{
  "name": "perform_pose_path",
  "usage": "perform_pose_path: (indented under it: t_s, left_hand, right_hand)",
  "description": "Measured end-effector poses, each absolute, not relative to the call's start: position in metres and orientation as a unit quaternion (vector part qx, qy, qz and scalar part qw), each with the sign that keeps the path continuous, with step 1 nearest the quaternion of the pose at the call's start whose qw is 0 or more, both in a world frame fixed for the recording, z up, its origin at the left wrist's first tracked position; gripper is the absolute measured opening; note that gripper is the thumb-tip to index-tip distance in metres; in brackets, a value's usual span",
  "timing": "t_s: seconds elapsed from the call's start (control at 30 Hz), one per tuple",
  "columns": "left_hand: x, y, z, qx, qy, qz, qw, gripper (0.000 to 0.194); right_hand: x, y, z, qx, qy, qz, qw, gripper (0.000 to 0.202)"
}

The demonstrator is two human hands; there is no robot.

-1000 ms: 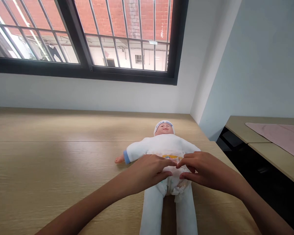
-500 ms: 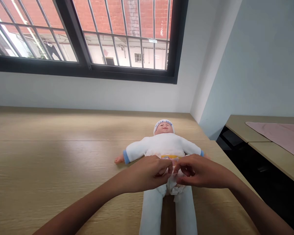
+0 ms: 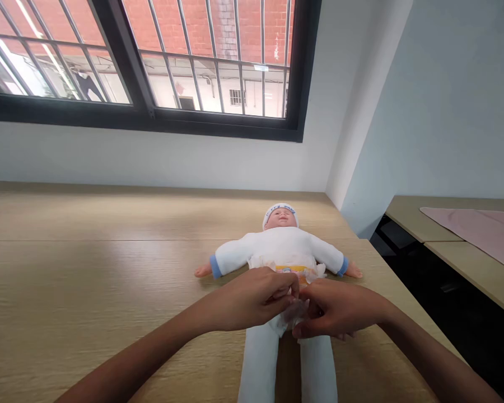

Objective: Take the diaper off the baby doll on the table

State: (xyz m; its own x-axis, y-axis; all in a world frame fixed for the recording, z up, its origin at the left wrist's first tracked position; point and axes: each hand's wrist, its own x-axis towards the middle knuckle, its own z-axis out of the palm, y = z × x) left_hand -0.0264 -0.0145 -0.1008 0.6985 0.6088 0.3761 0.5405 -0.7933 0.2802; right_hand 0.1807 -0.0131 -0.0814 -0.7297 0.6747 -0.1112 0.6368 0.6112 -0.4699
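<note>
left hand (image 3: 252, 300): bare | right hand (image 3: 346, 309): bare | 2 forearms (image 3: 151, 354): bare, slender

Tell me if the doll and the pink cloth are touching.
Apart. The head view shows the doll on the near table, the pink cloth on another table, and dark space between.

One camera on person's head. Looks forward and down, over both arms (image 3: 151, 351). Left hand (image 3: 250, 298), right hand (image 3: 344, 308) and doll (image 3: 280, 243) near, low in view, right of middle. Doll's legs (image 3: 260, 364) cut off at bottom. Table (image 3: 88, 291) fills lower left. Window (image 3: 145, 116) farther, up top, partly cut off.
</note>
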Motion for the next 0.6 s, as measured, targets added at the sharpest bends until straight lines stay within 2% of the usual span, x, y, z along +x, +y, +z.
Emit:
perform_pose_path:
  t_s: [0.1,0.37,0.6]
  left_hand:
    - [-0.026,-0.013,-0.101,0.916,0.316,0.237,0.069,0.022]
    - [-0.026,-0.012,-0.101,0.920,0.306,0.231,0.078,0.025]
    - [-0.029,-0.016,-0.095,0.901,0.352,0.250,0.047,0.026]
  right_hand:
    - [0.180,-0.006,-0.084,-0.368,-0.887,0.274,0.045,0.022]
    - [0.180,0.005,-0.087,-0.350,-0.862,0.366,-0.023,0.035]
    - [0.181,0.007,-0.081,-0.355,-0.841,0.407,0.033,0.035]
